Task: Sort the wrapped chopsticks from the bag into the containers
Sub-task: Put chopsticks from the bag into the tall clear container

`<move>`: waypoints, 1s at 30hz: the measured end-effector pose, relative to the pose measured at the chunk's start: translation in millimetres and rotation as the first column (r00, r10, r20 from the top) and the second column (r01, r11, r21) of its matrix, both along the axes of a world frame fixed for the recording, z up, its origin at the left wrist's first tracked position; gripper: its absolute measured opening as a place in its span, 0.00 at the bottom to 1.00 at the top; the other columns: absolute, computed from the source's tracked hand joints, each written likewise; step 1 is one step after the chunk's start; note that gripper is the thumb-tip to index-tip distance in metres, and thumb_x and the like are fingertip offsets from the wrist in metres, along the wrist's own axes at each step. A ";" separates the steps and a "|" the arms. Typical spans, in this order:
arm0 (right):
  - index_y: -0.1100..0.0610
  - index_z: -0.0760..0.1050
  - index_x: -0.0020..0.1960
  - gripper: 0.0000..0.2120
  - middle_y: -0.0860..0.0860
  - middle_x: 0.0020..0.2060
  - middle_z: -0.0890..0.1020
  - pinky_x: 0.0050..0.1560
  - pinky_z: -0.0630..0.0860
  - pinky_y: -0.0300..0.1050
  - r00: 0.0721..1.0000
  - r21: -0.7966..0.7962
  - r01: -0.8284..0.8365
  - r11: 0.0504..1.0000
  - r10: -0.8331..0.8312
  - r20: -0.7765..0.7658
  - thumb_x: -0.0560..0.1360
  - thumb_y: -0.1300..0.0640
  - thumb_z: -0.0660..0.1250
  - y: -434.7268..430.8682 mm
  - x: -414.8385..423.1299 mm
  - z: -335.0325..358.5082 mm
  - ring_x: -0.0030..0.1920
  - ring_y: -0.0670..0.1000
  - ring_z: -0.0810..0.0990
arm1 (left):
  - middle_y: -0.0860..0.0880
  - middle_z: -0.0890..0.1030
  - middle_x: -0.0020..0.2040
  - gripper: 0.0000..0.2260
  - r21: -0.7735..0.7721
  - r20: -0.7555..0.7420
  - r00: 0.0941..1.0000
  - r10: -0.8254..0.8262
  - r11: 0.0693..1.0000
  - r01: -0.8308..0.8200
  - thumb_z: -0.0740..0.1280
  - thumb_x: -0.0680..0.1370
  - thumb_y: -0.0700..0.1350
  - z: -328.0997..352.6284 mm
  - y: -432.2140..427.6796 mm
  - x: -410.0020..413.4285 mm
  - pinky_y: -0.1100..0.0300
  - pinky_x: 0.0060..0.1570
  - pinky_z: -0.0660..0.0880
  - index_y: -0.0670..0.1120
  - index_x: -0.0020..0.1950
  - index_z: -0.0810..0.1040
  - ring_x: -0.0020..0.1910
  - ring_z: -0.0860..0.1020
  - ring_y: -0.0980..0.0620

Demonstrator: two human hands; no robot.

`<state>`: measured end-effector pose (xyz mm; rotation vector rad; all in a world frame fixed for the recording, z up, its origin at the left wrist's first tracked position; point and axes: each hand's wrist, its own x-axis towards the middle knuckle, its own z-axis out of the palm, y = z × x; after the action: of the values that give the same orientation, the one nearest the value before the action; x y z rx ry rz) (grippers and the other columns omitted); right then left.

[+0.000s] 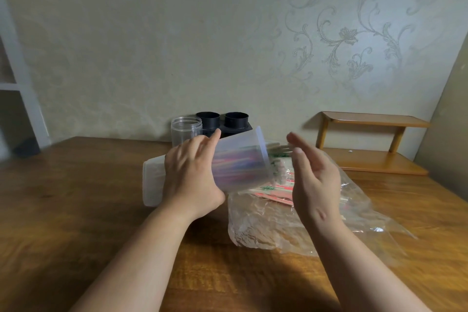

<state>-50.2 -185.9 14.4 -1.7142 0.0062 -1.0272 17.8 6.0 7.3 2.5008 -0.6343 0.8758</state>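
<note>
Now: cup tipped over bag

Left hand (192,175) grips the cup (243,145), tilted, mouth facing right, chopsticks (238,166) inside. Right hand (314,182) flat, fingers straight, beside the rim, holding nothing. Bag (273,225) lies on table (76,197) below, more chopsticks in it.

table (76,210): glossy wood | bag (266,225): clear crinkled plastic | tilted container (240,162): frosted plastic | jar (186,132): clear plastic

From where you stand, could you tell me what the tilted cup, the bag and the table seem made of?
The cup in the left hand looks like frosted plastic: colours show blurred through it. The bag seems thin clear plastic film, crinkled and glossy. The table looks like varnished wood, grain visible, perhaps veneer.
</note>
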 end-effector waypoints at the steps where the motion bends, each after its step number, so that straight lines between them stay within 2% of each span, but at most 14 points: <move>1: 0.49 0.76 0.68 0.21 0.42 0.62 0.80 0.62 0.70 0.34 0.999 -0.038 -0.021 0.999 0.020 -0.025 0.77 0.48 0.57 0.4 0.5 -1.3 0.64 0.39 0.75 | 0.50 0.64 0.71 0.49 0.014 -0.002 1.000 0.006 1.000 -0.006 0.74 0.63 0.47 0.3 -0.1 0.1 0.49 0.71 0.55 0.52 0.80 0.55 0.70 0.61 0.49; 5: 0.47 0.71 0.72 0.26 0.39 0.68 0.73 0.67 0.65 0.39 0.989 -0.216 -0.110 0.970 0.085 -0.118 0.77 0.40 0.54 0.2 3.0 -3.6 0.70 0.39 0.68 | 0.49 0.65 0.71 0.47 0.017 0.016 1.000 0.009 1.000 -0.009 0.74 0.62 0.48 -1.1 -0.4 0.1 0.49 0.71 0.55 0.51 0.78 0.58 0.69 0.62 0.48; 8: 0.44 0.66 0.75 0.26 0.33 0.67 0.66 0.68 0.57 0.35 0.968 -0.349 -0.197 0.916 0.124 -0.218 0.78 0.40 0.53 2.9 3.9 -5.8 0.74 0.38 0.59 | 0.48 0.68 0.69 0.46 0.010 0.044 0.999 0.013 1.000 -0.013 0.75 0.60 0.47 -4.5 -1.5 2.1 0.47 0.69 0.58 0.50 0.77 0.62 0.67 0.65 0.47; 10: 0.44 0.64 0.76 0.27 0.33 0.69 0.64 0.72 0.56 0.38 0.951 -0.353 -0.246 0.903 0.155 -0.266 0.78 0.39 0.53 1.5 6.2 -7.3 0.76 0.39 0.57 | 0.48 0.69 0.68 0.46 -0.001 0.047 0.999 0.019 1.000 -0.019 0.75 0.60 0.46 -6.3 -2.1 3.4 0.47 0.69 0.58 0.51 0.76 0.63 0.67 0.65 0.47; 13: 0.45 0.66 0.76 0.29 0.39 0.73 0.67 0.75 0.61 0.47 0.941 -0.311 -0.270 0.911 0.181 -0.287 0.77 0.37 0.53 -3.5 7.2 -7.9 0.75 0.40 0.62 | 0.48 0.70 0.68 0.45 -0.027 0.060 0.998 0.017 1.000 -0.016 0.73 0.59 0.46 -7.0 -3.3 2.9 0.48 0.68 0.58 0.50 0.76 0.64 0.66 0.67 0.46; 15: 0.46 0.69 0.74 0.28 0.40 0.70 0.72 0.69 0.66 0.38 0.946 -0.265 -0.258 0.929 0.187 -0.267 0.77 0.38 0.54 -5.8 6.0 -6.5 0.71 0.38 0.67 | 0.49 0.70 0.68 0.45 -0.034 0.048 0.999 0.014 0.999 -0.012 0.73 0.60 0.46 -6.2 -4.4 1.8 0.48 0.69 0.57 0.51 0.77 0.63 0.66 0.66 0.47; 17: 0.46 0.71 0.72 0.26 0.39 0.67 0.74 0.60 0.66 0.28 0.957 -0.204 -0.220 0.954 0.170 -0.237 0.77 0.40 0.54 -6.9 4.5 -5.1 0.66 0.36 0.70 | 0.49 0.70 0.67 0.46 -0.059 0.055 0.998 0.018 0.998 -0.014 0.74 0.59 0.45 -5.9 -4.6 2.2 0.48 0.69 0.58 0.51 0.77 0.63 0.66 0.65 0.48; 20: 0.47 0.76 0.66 0.22 0.41 0.59 0.79 0.51 0.68 0.27 0.974 -0.157 -0.124 0.980 0.090 -0.207 0.77 0.43 0.54 -8.7 5.1 -3.5 0.58 0.39 0.76 | 0.50 0.70 0.66 0.47 -0.090 0.079 0.997 0.021 0.996 -0.013 0.76 0.58 0.44 -5.7 -2.9 4.2 0.48 0.68 0.60 0.54 0.76 0.64 0.64 0.64 0.51; 22: 0.46 0.77 0.57 0.12 0.43 0.54 0.81 0.45 0.69 0.26 0.980 -0.146 -0.048 0.988 0.018 -0.197 0.78 0.49 0.58 -10.1 6.7 -2.7 0.51 0.38 0.78 | 0.50 0.71 0.65 0.48 -0.105 0.091 0.996 0.022 0.994 -0.013 0.77 0.57 0.43 -5.0 -1.5 4.6 0.49 0.66 0.60 0.55 0.76 0.65 0.64 0.65 0.51; 23: 0.46 0.77 0.52 0.07 0.44 0.50 0.82 0.42 0.70 0.27 0.979 -0.134 -0.018 0.991 -0.010 -0.203 0.78 0.53 0.61 -11.2 7.4 -2.0 0.48 0.38 0.78 | 0.50 0.71 0.65 0.48 -0.111 0.096 0.995 0.026 0.994 -0.015 0.78 0.57 0.43 -4.5 -0.9 4.9 0.49 0.66 0.61 0.55 0.76 0.65 0.64 0.65 0.50; 26: 0.50 0.77 0.42 0.09 0.49 0.36 0.82 0.38 0.78 0.46 0.967 -0.101 -0.013 0.995 -0.013 -0.254 0.75 0.62 0.63 -16.2 7.0 0.9 0.37 0.48 0.82 | 0.50 0.71 0.66 0.48 -0.125 0.085 0.996 0.037 0.992 -0.026 0.79 0.57 0.44 -3.1 -0.2 4.8 0.48 0.65 0.62 0.55 0.76 0.65 0.64 0.65 0.50; 28: 0.55 0.78 0.40 0.08 0.53 0.32 0.82 0.32 0.75 0.48 0.935 -0.101 -0.114 0.988 0.072 -0.348 0.75 0.63 0.62 -18.1 2.3 5.8 0.31 0.51 0.81 | 0.49 0.71 0.66 0.48 -0.135 0.081 0.996 0.044 0.990 -0.032 0.79 0.58 0.44 -2.4 0.1 4.3 0.47 0.65 0.62 0.55 0.76 0.64 0.65 0.66 0.49; 30: 0.60 0.78 0.40 0.09 0.55 0.31 0.83 0.31 0.74 0.46 0.856 -0.121 -0.282 0.952 0.193 -0.479 0.76 0.63 0.62 -18.7 -2.8 11.5 0.30 0.52 0.80 | 0.49 0.71 0.66 0.48 -0.145 0.081 0.996 0.045 0.989 -0.033 0.79 0.58 0.44 -2.0 0.2 4.0 0.47 0.65 0.63 0.55 0.76 0.65 0.65 0.67 0.48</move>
<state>-53.1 -204.7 25.8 -2.0419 0.0028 -0.4253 21.7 6.2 5.3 2.3655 -0.5310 1.0094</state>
